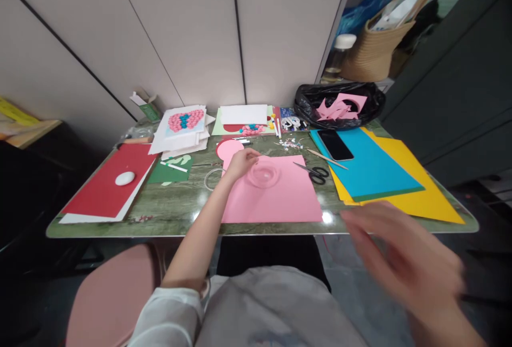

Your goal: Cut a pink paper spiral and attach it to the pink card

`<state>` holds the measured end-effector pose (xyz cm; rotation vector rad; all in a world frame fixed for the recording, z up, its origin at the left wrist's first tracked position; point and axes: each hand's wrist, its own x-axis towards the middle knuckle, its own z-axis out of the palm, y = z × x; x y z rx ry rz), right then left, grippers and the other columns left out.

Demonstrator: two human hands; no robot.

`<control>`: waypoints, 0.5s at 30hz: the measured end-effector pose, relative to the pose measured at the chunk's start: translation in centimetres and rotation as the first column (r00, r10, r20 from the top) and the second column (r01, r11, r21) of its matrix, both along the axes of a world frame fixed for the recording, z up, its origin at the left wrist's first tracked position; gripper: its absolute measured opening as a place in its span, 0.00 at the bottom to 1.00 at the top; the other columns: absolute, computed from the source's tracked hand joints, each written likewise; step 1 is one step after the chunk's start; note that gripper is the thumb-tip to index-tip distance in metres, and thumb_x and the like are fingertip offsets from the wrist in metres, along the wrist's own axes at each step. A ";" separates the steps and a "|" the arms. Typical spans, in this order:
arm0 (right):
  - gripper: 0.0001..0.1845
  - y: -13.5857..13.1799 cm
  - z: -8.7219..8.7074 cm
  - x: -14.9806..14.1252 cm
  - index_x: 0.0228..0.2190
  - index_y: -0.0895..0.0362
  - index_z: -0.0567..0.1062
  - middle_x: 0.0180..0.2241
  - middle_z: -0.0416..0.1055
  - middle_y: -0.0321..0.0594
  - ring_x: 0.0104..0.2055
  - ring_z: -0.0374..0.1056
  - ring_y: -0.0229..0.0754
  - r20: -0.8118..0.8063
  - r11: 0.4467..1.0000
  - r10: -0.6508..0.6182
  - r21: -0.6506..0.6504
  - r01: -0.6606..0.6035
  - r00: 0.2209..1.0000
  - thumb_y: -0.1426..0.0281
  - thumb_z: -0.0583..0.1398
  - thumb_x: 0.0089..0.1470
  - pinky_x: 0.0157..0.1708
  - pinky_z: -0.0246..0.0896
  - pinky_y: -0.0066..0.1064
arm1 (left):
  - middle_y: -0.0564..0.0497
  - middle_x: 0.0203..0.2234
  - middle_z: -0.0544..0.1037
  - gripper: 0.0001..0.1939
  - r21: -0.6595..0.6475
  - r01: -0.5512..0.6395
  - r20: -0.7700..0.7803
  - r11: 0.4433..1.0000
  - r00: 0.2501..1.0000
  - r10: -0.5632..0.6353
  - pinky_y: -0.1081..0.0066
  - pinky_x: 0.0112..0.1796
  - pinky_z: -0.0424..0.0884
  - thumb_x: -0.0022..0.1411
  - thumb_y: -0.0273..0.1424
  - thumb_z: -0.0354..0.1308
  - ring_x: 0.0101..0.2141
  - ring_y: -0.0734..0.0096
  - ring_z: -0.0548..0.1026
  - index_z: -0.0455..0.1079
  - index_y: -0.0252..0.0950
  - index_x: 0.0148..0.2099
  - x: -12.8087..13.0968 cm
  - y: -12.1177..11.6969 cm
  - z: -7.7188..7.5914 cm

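A pink sheet of paper (276,209) lies at the middle of the table's front, with a clear round dish (264,176) on it. My left hand (245,163) is at the dish's upper left rim, its fingers bent and closed against it. Raised in front of the table, at the right, my right hand (404,256) is smeared by motion; its fingers are curled and I cannot make out anything in them. Black-handled scissors (318,174) rest on the sheet's right edge. Pink and red paper circles (231,149) lie behind my left wrist.
Red paper (108,181) with a white oval object (125,178) is at left. Blue paper (380,168), yellow paper (432,197), a phone (335,144) and a pencil (326,158) are at right. Behind stands a black bag (310,102) with pink scraps (340,108).
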<state>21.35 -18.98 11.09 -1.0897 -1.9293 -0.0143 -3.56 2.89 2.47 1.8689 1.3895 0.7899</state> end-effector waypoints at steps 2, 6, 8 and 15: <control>0.09 2.8 -1.4 1.1 0.37 0.53 0.73 0.32 0.72 0.38 0.34 0.69 0.40 0.033 0.989 -0.066 -0.133 0.070 0.997 0.75 0.57 0.54 0.33 0.64 0.32 | 0.47 0.31 0.78 0.11 -0.008 0.020 0.047 1.000 0.999 -0.019 0.73 0.36 0.68 0.55 0.27 0.54 0.31 0.71 0.76 0.72 0.32 0.41 0.0 0.1 0.3; 0.10 8.7 -5.5 4.7 0.35 0.55 0.75 0.32 0.73 0.40 0.31 0.69 0.41 0.181 0.899 -0.199 -0.359 0.253 0.963 0.68 0.54 0.55 0.28 0.62 0.31 | 0.47 0.35 0.78 0.13 -0.001 0.027 0.110 1.000 0.994 -0.026 0.73 0.37 0.68 0.52 0.28 0.57 0.33 0.71 0.74 0.72 0.33 0.42 0.0 0.4 0.6; 0.11 11.2 -7.3 6.3 0.35 0.56 0.74 0.33 0.74 0.41 0.30 0.69 0.41 0.238 0.864 -0.232 -0.395 0.313 0.943 0.67 0.53 0.56 0.29 0.61 0.31 | 0.46 0.35 0.78 0.13 -0.008 0.008 0.124 1.000 0.992 -0.007 0.73 0.36 0.68 0.51 0.29 0.59 0.33 0.71 0.73 0.73 0.32 0.41 0.1 0.5 0.4; 0.15 16.3 -10.8 7.7 0.40 0.63 0.72 0.37 0.71 0.56 0.40 0.66 0.54 0.566 0.743 -0.363 -0.304 0.596 0.740 0.67 0.53 0.55 0.33 0.58 0.39 | 0.51 0.24 0.75 0.12 -0.123 -0.003 0.102 0.992 0.995 0.015 0.75 0.26 0.64 0.45 0.33 0.64 0.25 0.74 0.70 0.74 0.32 0.34 0.5 2.0 -0.7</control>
